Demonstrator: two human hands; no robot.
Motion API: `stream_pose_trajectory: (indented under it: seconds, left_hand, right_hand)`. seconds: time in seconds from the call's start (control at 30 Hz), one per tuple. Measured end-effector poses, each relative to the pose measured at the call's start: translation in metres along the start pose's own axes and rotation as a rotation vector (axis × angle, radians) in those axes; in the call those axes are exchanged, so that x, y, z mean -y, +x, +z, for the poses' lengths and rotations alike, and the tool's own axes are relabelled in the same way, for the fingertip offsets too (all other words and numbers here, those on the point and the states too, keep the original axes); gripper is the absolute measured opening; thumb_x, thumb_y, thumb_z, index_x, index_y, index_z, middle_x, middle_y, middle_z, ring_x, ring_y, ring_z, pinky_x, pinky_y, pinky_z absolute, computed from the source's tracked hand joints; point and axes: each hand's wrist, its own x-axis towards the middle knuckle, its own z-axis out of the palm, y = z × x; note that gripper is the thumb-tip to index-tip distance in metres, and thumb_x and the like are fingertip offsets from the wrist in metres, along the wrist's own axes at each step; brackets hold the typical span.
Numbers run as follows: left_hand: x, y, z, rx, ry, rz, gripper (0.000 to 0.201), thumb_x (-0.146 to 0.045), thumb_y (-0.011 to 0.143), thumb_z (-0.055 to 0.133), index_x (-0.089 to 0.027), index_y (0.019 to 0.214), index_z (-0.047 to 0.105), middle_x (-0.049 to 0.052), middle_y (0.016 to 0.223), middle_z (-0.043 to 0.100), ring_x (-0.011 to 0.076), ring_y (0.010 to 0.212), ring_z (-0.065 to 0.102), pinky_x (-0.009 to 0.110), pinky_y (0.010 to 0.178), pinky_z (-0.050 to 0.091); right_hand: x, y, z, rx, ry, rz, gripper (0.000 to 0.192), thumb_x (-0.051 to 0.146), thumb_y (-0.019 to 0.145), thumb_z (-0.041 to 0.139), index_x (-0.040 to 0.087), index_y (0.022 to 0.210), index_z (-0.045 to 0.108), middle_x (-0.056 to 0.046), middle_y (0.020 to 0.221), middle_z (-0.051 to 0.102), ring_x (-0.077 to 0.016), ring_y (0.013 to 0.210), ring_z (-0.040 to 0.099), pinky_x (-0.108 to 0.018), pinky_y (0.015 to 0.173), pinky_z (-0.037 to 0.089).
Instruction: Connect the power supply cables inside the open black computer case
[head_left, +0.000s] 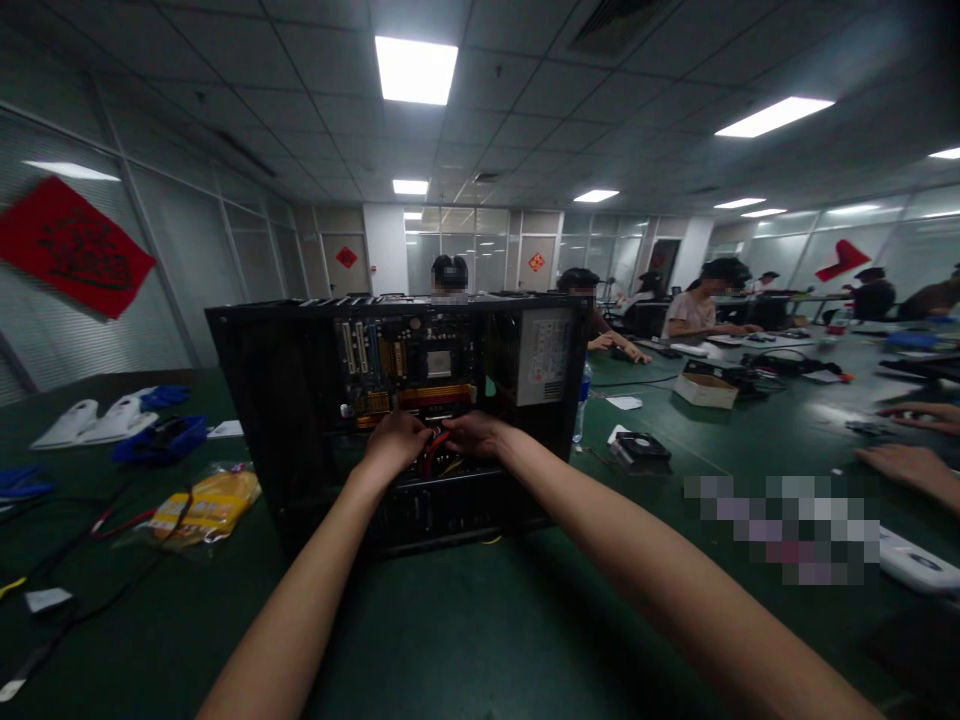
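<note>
A black computer case (277,400) stands in front of me with its side open. Inside show the motherboard (365,350) with its slots and a pale power supply (544,355) at the upper right. Both my hands reach into the lower middle of the case. My left hand (397,440) has its fingers closed on red and black cables (432,455). From the other side my right hand (474,433) pinches the same cables, its fingertips close to the left ones. The cable ends are too small to make out.
Left of the case lie a yellow plastic packet (206,510), a blue tray (160,438) and loose cables. To the right are a black fan (639,446), a white box (705,388), a water bottle (583,400) and another person's hand (911,470). Other people sit farther back.
</note>
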Motion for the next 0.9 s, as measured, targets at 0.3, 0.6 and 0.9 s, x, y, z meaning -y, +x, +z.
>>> stream_pose_trajectory:
  seconds: [0.3,0.6,0.9]
  left_hand:
    - [-0.001,-0.003,0.001,0.011,-0.021,0.008,0.031,-0.041,0.088,0.054,-0.02,0.089,0.077,0.01,0.088,0.076,0.0201,0.081,0.068,0.026,0.063,0.04]
    - [-0.007,-0.013,0.0,-0.013,0.012,0.001,0.033,-0.042,0.09,0.052,-0.019,0.09,0.077,0.012,0.092,0.076,0.0214,0.087,0.069,0.026,0.07,0.044]
    - [-0.013,-0.019,-0.003,0.0,0.059,0.005,0.052,-0.064,0.082,0.054,-0.016,0.085,0.075,0.013,0.086,0.074,0.0237,0.081,0.069,0.027,0.062,0.044]
  right_hand:
    - [-0.001,0.001,-0.003,-0.039,0.039,-0.028,0.014,0.003,0.092,0.053,0.013,0.084,0.059,0.0,0.075,0.064,-0.0068,0.067,0.063,-0.015,0.064,0.054]
    - [-0.007,0.009,-0.004,-0.092,-0.015,-0.086,0.009,0.004,0.089,0.059,0.011,0.083,0.059,-0.001,0.071,0.065,-0.0079,0.06,0.062,-0.016,0.056,0.054]
    - [-0.007,0.01,-0.003,-0.109,-0.043,-0.156,0.013,0.002,0.084,0.065,0.01,0.077,0.059,-0.002,0.07,0.063,-0.0085,0.062,0.063,-0.018,0.06,0.057]
